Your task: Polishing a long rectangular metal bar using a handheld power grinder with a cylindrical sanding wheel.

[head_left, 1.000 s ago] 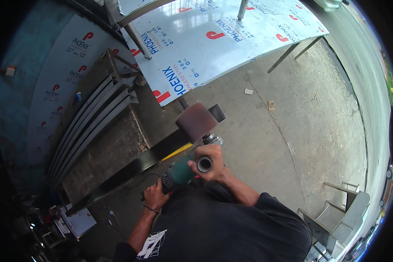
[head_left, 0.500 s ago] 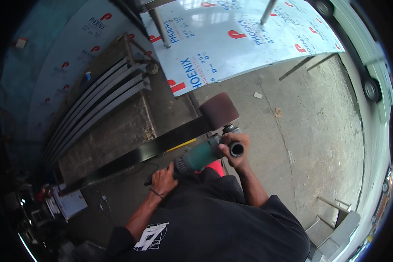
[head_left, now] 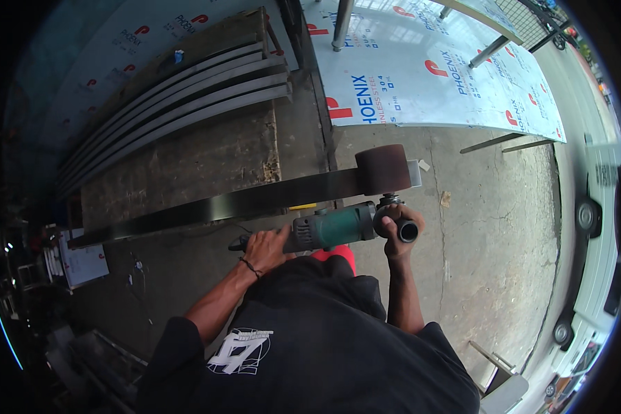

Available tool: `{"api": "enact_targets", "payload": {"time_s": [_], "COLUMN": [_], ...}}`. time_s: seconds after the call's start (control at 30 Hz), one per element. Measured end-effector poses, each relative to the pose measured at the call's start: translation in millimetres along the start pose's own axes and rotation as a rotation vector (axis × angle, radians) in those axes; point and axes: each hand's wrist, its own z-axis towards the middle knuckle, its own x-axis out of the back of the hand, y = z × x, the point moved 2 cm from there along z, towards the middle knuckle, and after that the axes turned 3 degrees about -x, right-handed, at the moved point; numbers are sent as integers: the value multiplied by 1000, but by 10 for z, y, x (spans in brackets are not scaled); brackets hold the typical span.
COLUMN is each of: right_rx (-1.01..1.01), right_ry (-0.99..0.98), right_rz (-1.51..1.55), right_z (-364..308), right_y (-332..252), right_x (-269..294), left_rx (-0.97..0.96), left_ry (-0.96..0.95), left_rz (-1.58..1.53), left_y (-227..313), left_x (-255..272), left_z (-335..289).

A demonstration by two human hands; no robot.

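Note:
My right hand [head_left: 401, 231] is closed round the dark front handle of a green and black drum sander [head_left: 339, 227]. My left hand [head_left: 266, 249] grips the rear of the tool's body. At the front, the reddish-brown abrasive drum [head_left: 381, 169] overlaps a long, dark, shiny metal bar [head_left: 255, 198], close to its right end. A short, pale tip of the bar shows beyond the drum. Whether the drum presses on the bar cannot be told from above.
Several long metal bars [head_left: 207, 96] lie side by side on the worn workbench [head_left: 179, 162]. Beyond it stands a table with a film-covered steel sheet [head_left: 421, 90] and metal legs on top. A white van [head_left: 600, 234] is at the right. A cable lies on the floor at left.
The view has turned, so the bar and sander lie more level and further right. The bar's tip, hidden behind the drum before, now shows past it. Both hands keep their hold.

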Motion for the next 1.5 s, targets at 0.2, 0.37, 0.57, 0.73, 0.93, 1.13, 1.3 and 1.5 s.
{"api": "enact_targets", "payload": {"time_s": [0.2, 0.37, 0.57, 0.73, 0.93, 1.13, 1.3, 1.5], "right_rx": [-19, -15, 5, -64, -70, -36, -16, -33], "right_ry": [-35, -25, -50, -42, -92, -103, 44, 7], "right_rz": [-41, -88, -126, -227, -187, -112, -84, -74], "right_z": [-210, -455, -765, -1043, -1226, -1124, -784, -327], "right_y": [11, 23, 25, 88, 41, 82, 60, 107], "right_x": [-560, -1076, -1620, -1885, -2097, -1945, -1523, -823], "left_rx": [12, 4, -40, -66, -39, -19, -75, -149], "left_ry": [-42, -3, 18, 13, -4, 15, 89, 78], "left_rz": [-60, -69, -104, -61, -31, -22, -49, -84], "left_y": [-545, -1079, -1614, -2011, -2170, -2021, -1535, -1006], "left_x": [-30, -112, -163, -214, -167, -216, -118, -228], "left_z": [-242, -517, -819, -1033, -1258, -1214, -881, -306]}}
